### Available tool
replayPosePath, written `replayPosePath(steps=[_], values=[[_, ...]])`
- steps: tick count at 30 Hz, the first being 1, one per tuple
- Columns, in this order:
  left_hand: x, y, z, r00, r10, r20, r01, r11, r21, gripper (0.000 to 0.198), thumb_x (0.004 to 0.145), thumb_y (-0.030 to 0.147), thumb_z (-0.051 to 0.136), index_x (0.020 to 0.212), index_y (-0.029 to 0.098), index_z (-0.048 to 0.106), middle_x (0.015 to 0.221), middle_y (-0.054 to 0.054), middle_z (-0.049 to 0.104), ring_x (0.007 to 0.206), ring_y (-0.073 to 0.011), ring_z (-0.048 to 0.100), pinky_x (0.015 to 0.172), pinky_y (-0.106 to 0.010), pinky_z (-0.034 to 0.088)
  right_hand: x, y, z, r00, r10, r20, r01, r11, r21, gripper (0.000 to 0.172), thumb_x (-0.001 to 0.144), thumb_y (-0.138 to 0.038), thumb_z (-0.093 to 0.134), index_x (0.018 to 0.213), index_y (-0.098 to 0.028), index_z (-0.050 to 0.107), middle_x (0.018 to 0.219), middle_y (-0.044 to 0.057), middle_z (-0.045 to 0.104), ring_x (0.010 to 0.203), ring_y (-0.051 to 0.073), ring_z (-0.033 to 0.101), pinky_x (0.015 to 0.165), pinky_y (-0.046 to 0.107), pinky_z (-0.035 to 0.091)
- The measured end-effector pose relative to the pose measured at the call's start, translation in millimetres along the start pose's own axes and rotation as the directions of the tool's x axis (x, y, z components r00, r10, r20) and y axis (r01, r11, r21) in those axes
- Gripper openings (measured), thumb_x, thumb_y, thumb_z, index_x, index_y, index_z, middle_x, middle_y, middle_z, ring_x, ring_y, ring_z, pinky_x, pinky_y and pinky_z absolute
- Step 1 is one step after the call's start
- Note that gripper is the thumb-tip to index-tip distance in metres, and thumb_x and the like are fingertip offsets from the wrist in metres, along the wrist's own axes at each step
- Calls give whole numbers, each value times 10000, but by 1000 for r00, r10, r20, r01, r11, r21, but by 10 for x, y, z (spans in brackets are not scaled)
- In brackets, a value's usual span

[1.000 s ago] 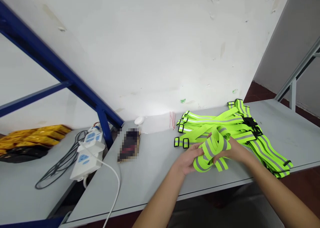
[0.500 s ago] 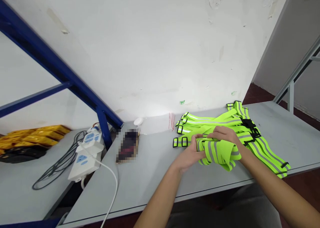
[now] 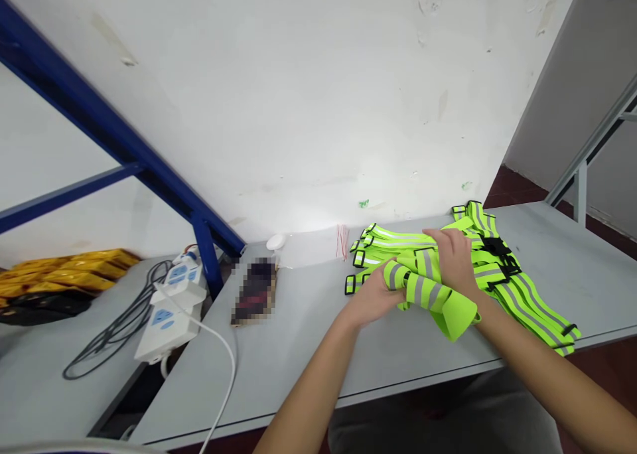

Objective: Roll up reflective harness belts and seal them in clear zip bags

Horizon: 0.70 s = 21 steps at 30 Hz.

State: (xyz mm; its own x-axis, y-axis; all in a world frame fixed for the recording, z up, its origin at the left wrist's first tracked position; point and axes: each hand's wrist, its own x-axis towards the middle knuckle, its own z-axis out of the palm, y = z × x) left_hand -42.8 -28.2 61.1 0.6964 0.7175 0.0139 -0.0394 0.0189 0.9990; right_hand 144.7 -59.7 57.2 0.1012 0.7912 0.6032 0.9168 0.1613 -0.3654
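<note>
A neon yellow-green reflective strap with silver stripes is bunched between my two hands, a folded end hanging toward the table's front edge. My left hand is closed on the left side of this bundle, its fingers partly hidden behind the fabric. At the bundle's right side, my right hand grips a raised loop that has a black slider. Just behind, more reflective straps of the same kind lie spread on the table, with black sliders at their left ends and black buckles at the right.
On the grey table, a clear plastic bag with red lines lies by the wall, near a white round item and a pixelated dark object. Left are a power strip, cables, yellow packages and a blue frame.
My right hand has lifted and turned, its fingers now pointing up by a loop of strap. The bundle has shifted, showing a black slider and a longer folded end.
</note>
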Motion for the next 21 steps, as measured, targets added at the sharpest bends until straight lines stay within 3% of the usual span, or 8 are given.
replayPosePath(steps=[3,7,11,14,17,21], values=[[27,11,41,1000,18,-17,-18,1000,-14,443,742,294,741,1158,187,633,1042,-67,698,944,-220,629,828,-340,512,95,-21,-33,975,149,165,-149,989,-14,443,783,-95,436,1189,-226,554,885,61,587,793,226,519,736,348,380],[51,-67,73,993,33,-109,-37,999,-29,486,750,322,731,1211,214,619,1170,-62,675,1105,-242,595,920,-355,487,139,-14,-88,906,236,352,-226,972,-70,471,699,-118,548,1156,-229,565,701,23,594,643,211,508,566,281,311],[55,-192,79,981,66,-182,-69,998,-12,596,730,350,743,1283,197,585,1246,-77,651,1233,-264,529,1025,-380,425,128,9,-80,894,118,432,-146,989,32,395,694,-206,628,1087,-243,613,776,32,673,670,207,578,583,269,334],[49,-223,96,970,52,-238,-51,999,12,631,724,350,746,1308,185,573,1212,-76,674,1186,-263,568,1018,-373,432,89,36,-29,872,149,467,-206,976,73,504,710,-210,616,1210,-235,557,834,47,685,715,220,610,610,276,387],[35,-195,105,947,2,-322,7,1000,26,606,701,348,750,1264,171,613,1133,-71,708,1083,-264,626,927,-360,493,12,117,-14,855,123,503,-231,960,159,618,732,-244,625,1328,-255,462,887,43,679,732,217,624,630,290,442],[10,-146,77,907,-15,-420,41,998,52,462,683,344,740,1106,163,703,908,-34,745,862,-232,679,748,-313,538,-40,359,-215,863,-56,502,-109,950,293,559,803,-239,566,1351,-277,464,1139,79,616,1031,247,601,828,352,485]])
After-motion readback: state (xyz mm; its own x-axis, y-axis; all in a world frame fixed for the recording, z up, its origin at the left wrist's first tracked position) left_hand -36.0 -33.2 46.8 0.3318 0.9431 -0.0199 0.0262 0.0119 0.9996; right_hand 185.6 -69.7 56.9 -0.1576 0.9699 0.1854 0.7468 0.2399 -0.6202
